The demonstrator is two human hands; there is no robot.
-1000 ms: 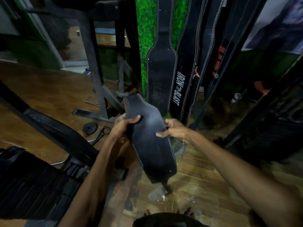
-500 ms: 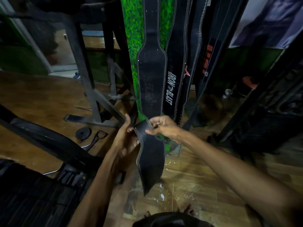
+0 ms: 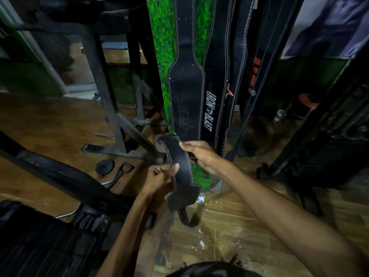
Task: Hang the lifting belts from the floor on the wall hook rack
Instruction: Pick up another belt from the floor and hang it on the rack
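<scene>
black belt [image 3: 180, 168] in both hands, buckle unclear

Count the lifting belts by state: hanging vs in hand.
Hanging belts: at least 4: plain black belt, IRON BLAST belt, white-stitched belt, orange-lettered belt; more may overlap behind.
Held belt: 1, gripped by left hand and right hand.
Total: at least 5.

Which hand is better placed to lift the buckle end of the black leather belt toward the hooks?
Probably the right hand: it holds the black leather belt nearer its upper buckle end, beside the hanging belts. The left hand grips lower.
</scene>
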